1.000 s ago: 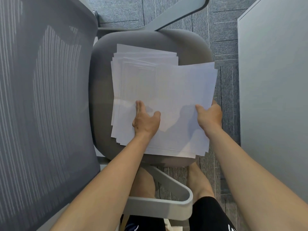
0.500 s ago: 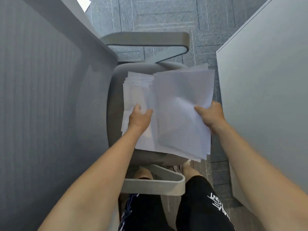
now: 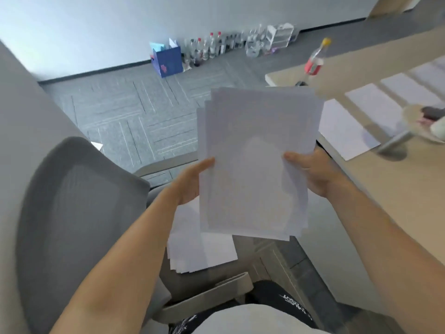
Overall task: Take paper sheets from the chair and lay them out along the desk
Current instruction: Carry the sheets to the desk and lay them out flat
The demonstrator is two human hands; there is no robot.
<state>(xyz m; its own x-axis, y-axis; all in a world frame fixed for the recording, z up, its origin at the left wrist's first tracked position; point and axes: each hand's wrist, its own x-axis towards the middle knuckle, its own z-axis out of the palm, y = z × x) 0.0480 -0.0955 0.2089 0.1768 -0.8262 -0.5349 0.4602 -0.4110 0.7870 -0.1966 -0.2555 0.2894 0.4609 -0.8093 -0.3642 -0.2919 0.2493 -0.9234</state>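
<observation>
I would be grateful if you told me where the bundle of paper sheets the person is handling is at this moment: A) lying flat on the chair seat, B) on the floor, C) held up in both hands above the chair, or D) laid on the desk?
C: the left hand and right hand grip the bundle of sheets by its sides, raised clear of the stack lying on the chair.
</observation>
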